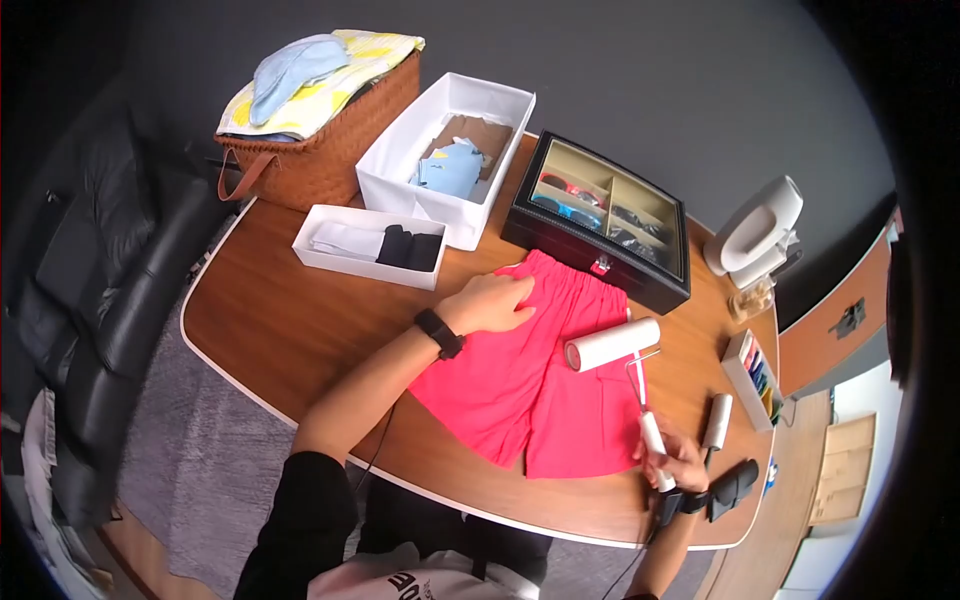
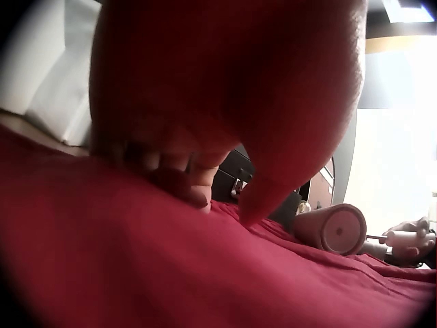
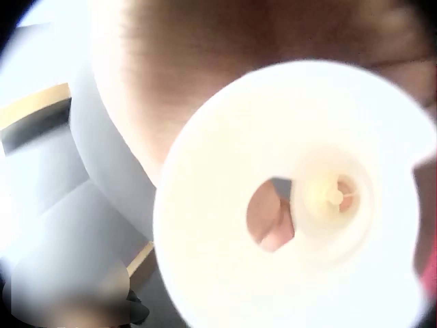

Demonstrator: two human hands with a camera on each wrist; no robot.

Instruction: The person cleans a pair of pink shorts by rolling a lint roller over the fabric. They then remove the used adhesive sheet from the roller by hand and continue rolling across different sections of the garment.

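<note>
On the wooden counter [image 1: 260, 320] in front of us lie bright pink shorts [image 1: 500, 385], waistband at the far end, and our left hand [image 1: 490, 303] rests on their far left part, thumb spread away from the other fingers. At the near right, our right hand [image 1: 680, 462] has its fingers curled round the white handle [image 1: 654, 440] of a lint roller [image 1: 612, 345], its roll over the shorts' right side. Just beyond the waistband sits a black display box [image 1: 590, 255].

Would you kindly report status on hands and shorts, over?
Left hand on the pink shorts. Right hand gripping lint roller by handle. Black case close beside waistband.
</note>
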